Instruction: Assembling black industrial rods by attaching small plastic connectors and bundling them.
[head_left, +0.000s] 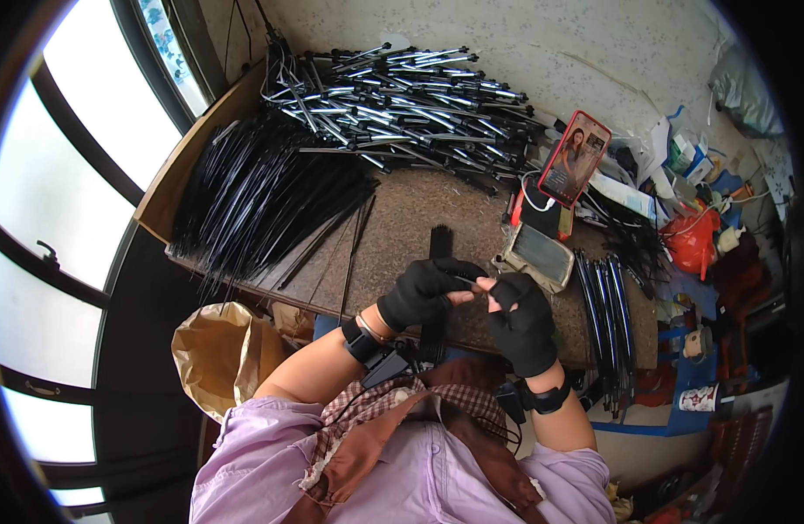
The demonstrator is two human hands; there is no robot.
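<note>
Both gloved hands are meeting over the counter (402,236) edge: the left hand (417,293) and right hand (522,321) are pinching one thin black strip (465,278) (close to the chest, probably for control).

Seen from above: left hand (419,293) and right hand (521,321), both in black fingerless gloves, meeting over the near edge of the table (410,227), pinching a thin black strip (465,278) between fingertips. Fanned across the table's left edge, a heap of black strips (262,205). Piled at the far edge, metal-tipped black rods (402,96). Propped toward the right, a red-cased phone (575,159). Near the right edge, a row of dark rods (607,301). Below the table's left corner, a brown bag (218,354).
</note>
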